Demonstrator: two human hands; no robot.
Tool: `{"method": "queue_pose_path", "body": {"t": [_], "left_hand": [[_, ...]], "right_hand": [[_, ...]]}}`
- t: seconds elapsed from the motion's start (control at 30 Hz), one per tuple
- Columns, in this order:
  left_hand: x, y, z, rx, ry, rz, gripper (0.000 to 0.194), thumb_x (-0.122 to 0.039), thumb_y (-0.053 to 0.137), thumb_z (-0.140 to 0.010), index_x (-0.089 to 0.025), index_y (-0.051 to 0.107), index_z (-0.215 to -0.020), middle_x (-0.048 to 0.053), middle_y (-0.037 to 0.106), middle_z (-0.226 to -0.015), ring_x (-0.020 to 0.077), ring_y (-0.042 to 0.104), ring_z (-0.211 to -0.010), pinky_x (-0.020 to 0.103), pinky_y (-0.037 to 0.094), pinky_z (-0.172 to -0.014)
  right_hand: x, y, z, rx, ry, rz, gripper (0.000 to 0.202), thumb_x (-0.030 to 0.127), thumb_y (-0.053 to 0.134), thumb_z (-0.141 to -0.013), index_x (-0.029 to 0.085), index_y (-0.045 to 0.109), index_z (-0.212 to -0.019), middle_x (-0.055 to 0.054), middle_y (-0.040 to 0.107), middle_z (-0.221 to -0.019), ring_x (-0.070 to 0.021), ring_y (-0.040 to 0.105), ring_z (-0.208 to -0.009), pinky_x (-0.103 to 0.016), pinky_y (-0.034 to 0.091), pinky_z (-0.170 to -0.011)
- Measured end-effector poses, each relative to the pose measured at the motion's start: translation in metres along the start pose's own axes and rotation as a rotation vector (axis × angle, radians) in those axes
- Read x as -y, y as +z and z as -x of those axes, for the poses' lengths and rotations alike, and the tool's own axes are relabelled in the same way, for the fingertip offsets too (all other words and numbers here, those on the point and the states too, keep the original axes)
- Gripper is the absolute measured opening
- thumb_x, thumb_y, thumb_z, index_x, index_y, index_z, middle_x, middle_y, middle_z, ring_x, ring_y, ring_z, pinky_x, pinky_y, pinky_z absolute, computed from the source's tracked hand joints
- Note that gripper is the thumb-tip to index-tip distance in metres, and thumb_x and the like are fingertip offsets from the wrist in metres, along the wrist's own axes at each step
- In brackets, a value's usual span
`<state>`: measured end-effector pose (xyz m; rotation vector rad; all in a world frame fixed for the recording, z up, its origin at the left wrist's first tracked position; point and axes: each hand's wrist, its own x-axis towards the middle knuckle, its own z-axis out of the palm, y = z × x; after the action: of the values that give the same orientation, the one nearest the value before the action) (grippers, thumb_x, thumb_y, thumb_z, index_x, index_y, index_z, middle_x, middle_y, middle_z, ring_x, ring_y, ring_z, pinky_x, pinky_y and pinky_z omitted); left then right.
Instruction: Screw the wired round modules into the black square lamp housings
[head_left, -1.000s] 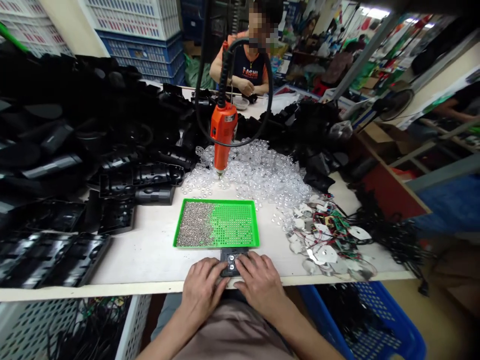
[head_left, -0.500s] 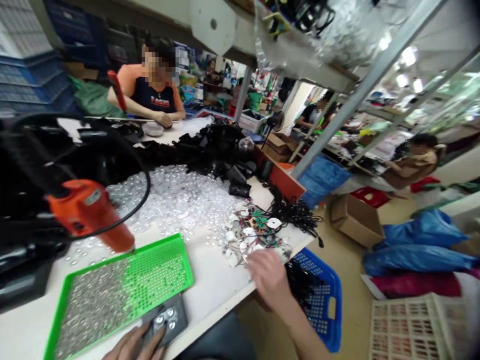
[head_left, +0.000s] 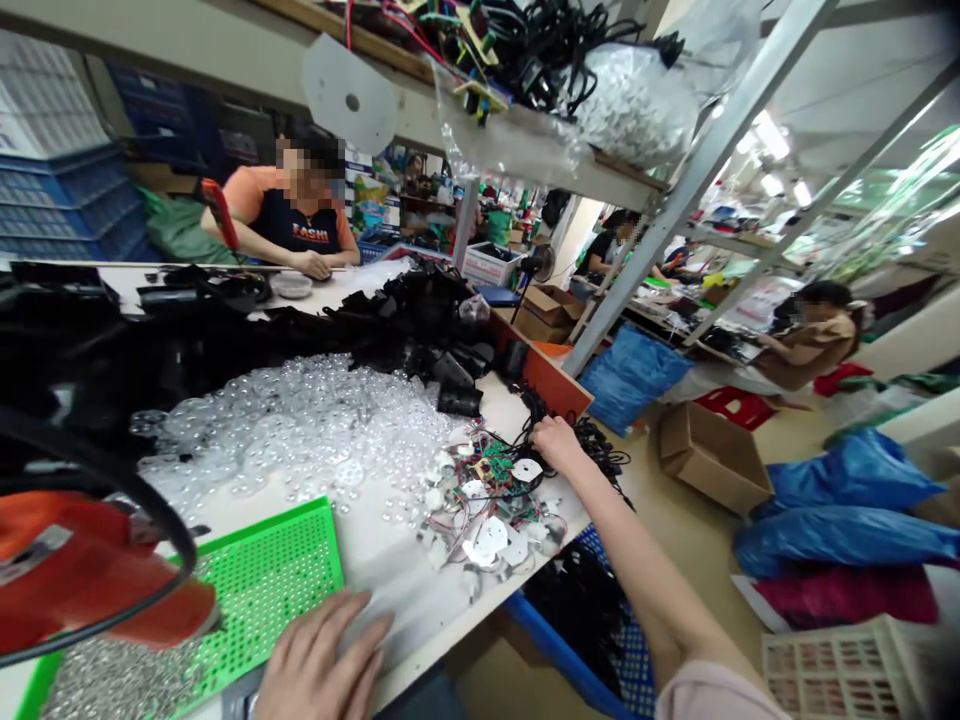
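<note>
My left hand [head_left: 322, 655] lies palm down at the table's front edge, fingers stretched and a little apart. Under it a grey block [head_left: 244, 692] is mostly covered. My right hand [head_left: 559, 445] reaches far out to the pile of black cables [head_left: 600, 440], its fingers curled down and closed on a cable there; the fingertips are partly hidden. Just in front of that hand lies a heap of small circuit boards with wires and white discs [head_left: 487, 510]. A green perforated tray [head_left: 277, 560] holds many small metal screws [head_left: 120, 675] at its near left.
An orange power screwdriver [head_left: 97, 570] hangs over the tray with its black cord. Clear plastic lenses [head_left: 300, 430] and black housings [head_left: 427, 310] cover the table's far side. A blue basket [head_left: 562, 650] stands below the edge. A metal post [head_left: 697, 190] rises at right. A co-worker [head_left: 300, 220] sits opposite.
My right hand has moved forward from the near edge of the circuit-board heap to the black cables. My left hand has spread over the grey block. The view has shifted.
</note>
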<state>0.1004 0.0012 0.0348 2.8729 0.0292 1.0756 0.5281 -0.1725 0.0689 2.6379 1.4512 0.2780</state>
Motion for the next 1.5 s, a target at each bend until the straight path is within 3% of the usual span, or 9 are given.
{"method": "queue_pose_path", "body": {"t": [0.2,0.43,0.63,0.77,1.0,1.17,1.23,1.33,1.5], "left_hand": [[-0.012,0.033,-0.07,0.25,-0.143,0.108,0.034,-0.026,0.049,-0.091,-0.026,0.058,-0.123,0.009,0.058,-0.131,0.0277,0.052,-0.12,0.043,0.044,-0.096],[-0.007,0.076,-0.119,0.609,-0.357,0.348,0.061,-0.042,0.055,-0.088,-0.02,0.039,-0.142,0.013,0.051,-0.14,0.03,0.048,-0.126,0.047,0.038,-0.103],[-0.019,0.092,-0.123,0.594,-0.366,0.326,0.034,-0.036,0.058,-0.086,-0.026,0.061,-0.118,0.006,0.07,-0.098,0.028,0.057,-0.102,0.043,0.04,-0.089],[-0.022,0.09,-0.12,0.576,-0.303,0.324,0.016,-0.031,0.059,-0.084,-0.025,0.067,-0.096,0.005,0.066,-0.099,0.0261,0.056,-0.1,0.041,0.039,-0.088],[-0.026,0.085,-0.147,0.338,-0.396,0.38,0.043,-0.03,0.051,-0.09,-0.021,0.046,-0.132,0.01,0.056,-0.131,0.0268,0.05,-0.12,0.043,0.039,-0.099],[-0.023,0.107,-0.191,0.421,-0.309,0.449,0.067,-0.039,0.06,-0.085,-0.019,0.033,-0.143,0.013,0.043,-0.147,0.0286,0.038,-0.134,0.045,0.027,-0.11],[-0.019,0.117,-0.205,0.477,-0.266,0.462,0.053,-0.037,0.061,-0.084,-0.019,0.05,-0.132,0.012,0.058,-0.133,0.0287,0.049,-0.125,0.045,0.028,-0.109],[-0.01,0.124,-0.215,0.547,-0.258,0.469,0.022,-0.033,0.055,-0.088,-0.018,0.07,-0.091,0.008,0.072,-0.087,0.0255,0.066,-0.089,0.041,0.04,-0.093],[0.005,0.105,-0.222,0.595,-0.209,0.554,0.039,-0.047,0.047,-0.091,-0.02,0.067,-0.072,-0.003,0.059,-0.057,0.0141,0.055,-0.056,0.023,0.037,-0.056]], "right_hand": [[-0.015,-0.028,0.017,-0.198,-0.033,-0.063,0.02,0.019,0.048,-0.093,0.016,0.068,-0.092,-0.009,0.071,-0.088,-0.0186,0.065,-0.084,-0.032,0.051,-0.079],[0.007,-0.072,0.02,-0.484,-0.116,-0.192,0.028,0.028,0.042,-0.097,0.021,0.069,-0.1,-0.007,0.07,-0.089,-0.0164,0.065,-0.082,-0.026,0.05,-0.075],[0.004,-0.1,0.005,-0.668,-0.099,-0.262,0.024,0.029,0.051,-0.094,0.023,0.073,-0.1,-0.004,0.07,-0.081,-0.0141,0.065,-0.07,-0.024,0.049,-0.065],[-0.003,-0.132,-0.005,-0.897,-0.063,-0.269,0.022,0.029,0.055,-0.092,0.022,0.075,-0.098,-0.004,0.069,-0.075,-0.0132,0.063,-0.065,-0.024,0.047,-0.059],[0.026,-0.161,0.002,-0.977,-0.143,-0.425,0.018,0.028,0.058,-0.089,0.023,0.076,-0.093,-0.004,0.073,-0.078,-0.0144,0.067,-0.067,-0.026,0.052,-0.062],[0.042,-0.166,0.007,-0.985,-0.092,-0.577,0.018,0.028,0.059,-0.088,0.022,0.076,-0.09,-0.004,0.075,-0.082,-0.0166,0.07,-0.072,-0.03,0.056,-0.069],[0.04,-0.168,0.006,-0.979,-0.094,-0.575,0.018,0.028,0.059,-0.088,0.022,0.076,-0.091,-0.004,0.075,-0.084,-0.0167,0.07,-0.073,-0.03,0.056,-0.07],[0.03,-0.168,0.004,-0.93,-0.132,-0.517,0.018,0.029,0.059,-0.089,0.022,0.075,-0.093,-0.004,0.075,-0.084,-0.016,0.07,-0.073,-0.028,0.055,-0.069],[0.009,-0.156,-0.003,-0.824,-0.034,-0.191,0.023,0.03,0.055,-0.092,0.022,0.075,-0.098,-0.005,0.074,-0.081,-0.0158,0.068,-0.074,-0.025,0.048,-0.064]]}}
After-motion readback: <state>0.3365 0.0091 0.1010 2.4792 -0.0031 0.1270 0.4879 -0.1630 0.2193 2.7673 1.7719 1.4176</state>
